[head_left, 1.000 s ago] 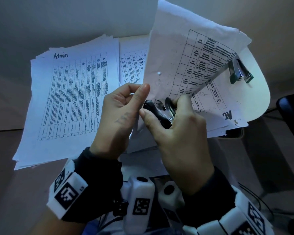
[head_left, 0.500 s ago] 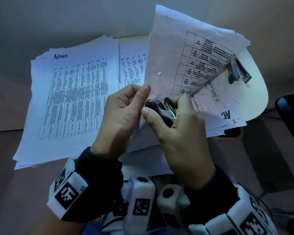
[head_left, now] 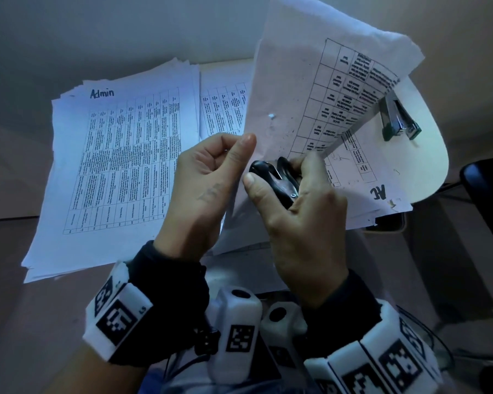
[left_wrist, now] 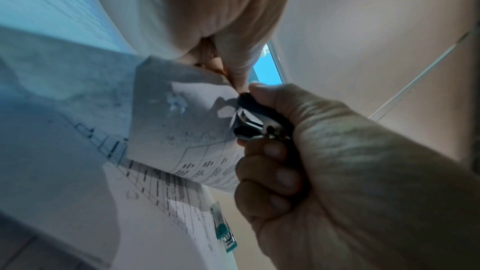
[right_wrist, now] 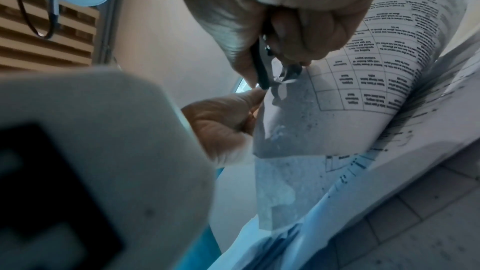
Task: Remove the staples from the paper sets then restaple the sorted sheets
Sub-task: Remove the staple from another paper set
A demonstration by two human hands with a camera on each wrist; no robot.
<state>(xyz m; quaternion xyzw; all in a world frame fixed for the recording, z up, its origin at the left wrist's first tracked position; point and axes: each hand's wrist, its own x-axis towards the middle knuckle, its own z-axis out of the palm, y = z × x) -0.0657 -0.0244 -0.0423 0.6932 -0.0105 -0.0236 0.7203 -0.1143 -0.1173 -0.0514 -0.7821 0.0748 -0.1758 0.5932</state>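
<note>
Head view: the right hand (head_left: 302, 223) grips the staple remover (head_left: 273, 177), its claws at the lifted paper set's (head_left: 310, 95) corner; the left hand's (head_left: 205, 189) fingers (head_left: 241, 150) pinch that corner just beside it, above the counter (head_left: 427, 155).

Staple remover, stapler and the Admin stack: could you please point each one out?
staple remover (head_left: 271, 177), head view, black handle.
stapler (head_left: 399, 118), head view, top of body.
Admin stack (head_left: 117, 155), head view, top sheet's table.

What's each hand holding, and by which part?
Right hand grips the staple remover by its black handles. Left hand pinches the raised paper set at its corner.
</note>
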